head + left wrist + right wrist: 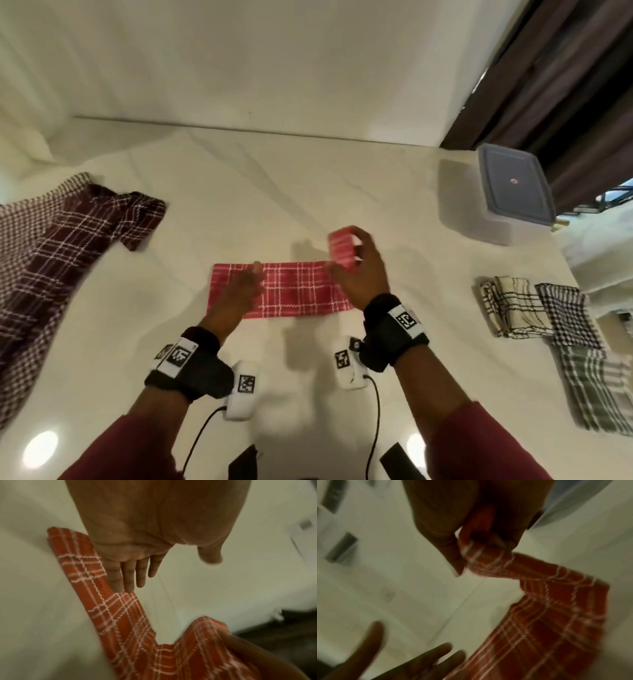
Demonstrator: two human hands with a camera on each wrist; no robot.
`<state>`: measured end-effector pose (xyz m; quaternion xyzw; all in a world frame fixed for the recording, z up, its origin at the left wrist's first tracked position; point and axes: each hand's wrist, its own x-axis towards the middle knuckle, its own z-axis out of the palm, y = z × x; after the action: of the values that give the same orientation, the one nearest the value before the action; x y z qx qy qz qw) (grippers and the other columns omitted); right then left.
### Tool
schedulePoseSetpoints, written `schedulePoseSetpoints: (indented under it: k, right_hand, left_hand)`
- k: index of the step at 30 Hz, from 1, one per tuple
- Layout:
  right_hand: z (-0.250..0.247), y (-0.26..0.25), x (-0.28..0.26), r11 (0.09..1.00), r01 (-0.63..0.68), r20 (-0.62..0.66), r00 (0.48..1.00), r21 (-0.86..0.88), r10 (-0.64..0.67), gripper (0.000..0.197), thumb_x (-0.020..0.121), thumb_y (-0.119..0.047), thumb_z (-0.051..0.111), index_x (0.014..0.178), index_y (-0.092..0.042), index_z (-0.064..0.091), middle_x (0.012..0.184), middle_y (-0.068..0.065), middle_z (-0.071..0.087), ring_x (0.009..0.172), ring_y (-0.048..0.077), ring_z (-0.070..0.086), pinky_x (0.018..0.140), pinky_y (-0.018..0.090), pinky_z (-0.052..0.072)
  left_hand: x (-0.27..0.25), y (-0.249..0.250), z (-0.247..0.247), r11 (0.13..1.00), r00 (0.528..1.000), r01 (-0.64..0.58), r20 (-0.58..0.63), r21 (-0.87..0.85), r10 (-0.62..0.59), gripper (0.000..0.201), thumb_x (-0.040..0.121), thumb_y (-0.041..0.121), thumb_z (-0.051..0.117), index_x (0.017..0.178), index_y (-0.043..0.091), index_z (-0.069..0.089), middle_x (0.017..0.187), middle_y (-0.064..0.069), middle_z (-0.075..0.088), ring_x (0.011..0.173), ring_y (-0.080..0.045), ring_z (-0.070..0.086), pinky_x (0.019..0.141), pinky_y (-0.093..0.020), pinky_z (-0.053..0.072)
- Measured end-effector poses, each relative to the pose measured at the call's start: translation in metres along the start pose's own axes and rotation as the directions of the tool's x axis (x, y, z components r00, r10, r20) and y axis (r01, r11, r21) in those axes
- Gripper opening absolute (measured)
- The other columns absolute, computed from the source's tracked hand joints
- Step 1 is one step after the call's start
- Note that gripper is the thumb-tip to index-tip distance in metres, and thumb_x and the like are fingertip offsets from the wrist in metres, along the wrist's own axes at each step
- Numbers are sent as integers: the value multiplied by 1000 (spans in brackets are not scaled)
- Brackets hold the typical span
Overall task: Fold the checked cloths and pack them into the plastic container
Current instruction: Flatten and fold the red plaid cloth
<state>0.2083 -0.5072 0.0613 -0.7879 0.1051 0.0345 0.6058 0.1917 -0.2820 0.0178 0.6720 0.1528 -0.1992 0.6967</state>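
At the left edge of the head view an unfolded maroon checked cloth [58, 260] sprawls on the white surface [274, 188]. At centre the left hand [239, 291] presses flat, fingers straight, on the red checked cloth [294, 291], a folded strip. The right hand [356, 270] pinches that strip's right end and lifts it, apparently doubled over, while the lidded plastic container [513, 188] sits upper right above three folded cloths [548, 315].
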Motion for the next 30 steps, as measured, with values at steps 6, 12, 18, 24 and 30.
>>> schedulePoseSetpoints:
  k: [6,12,18,24,30]
  right_hand:
    - [72,2,-16,881,336,335,916,-334,-222,59,84,-41,65,137,-23,47,123,-1,58,107,13,54,98,42,45]
    - [91,46,4,585,552,559,807,-594,-193,101,78,-62,62,152,-14,13,159,13,12,146,31,6,117,43,-1]
    - [117,72,17,426,582,645,764,-692,5,106,77,-83,36,151,-25,-13,158,10,-19,144,30,-20,116,50,-12]
    - [114,86,18,397,596,652,758,-698,8,102,78,-84,29,149,-29,-17,157,6,-24,143,27,-26,114,47,-18]
    - [90,89,3,388,588,659,748,-710,74,100,80,-82,31,149,-30,-18,157,6,-24,144,28,-23,115,47,-16]
  left_hand:
    - [-2,1,-35,852,998,36,61,-522,-5,69,71,47,78,122,5,59,123,-25,60,106,-36,64,84,-50,54]
    - [14,-14,-54,931,997,-68,-56,-358,52,84,59,16,85,134,10,48,119,-16,63,104,-33,63,84,-49,54]
    - [21,-31,-57,968,987,-52,-161,-247,12,82,64,23,77,138,16,43,125,-12,61,109,-29,62,87,-47,53]
    - [26,-34,-46,990,956,-74,-273,123,106,80,87,-3,56,151,18,13,141,-13,44,121,-26,52,85,-31,53]
    - [4,-37,-23,290,934,-70,-40,954,356,72,86,30,59,149,21,25,159,-10,7,144,-36,5,114,-57,9]
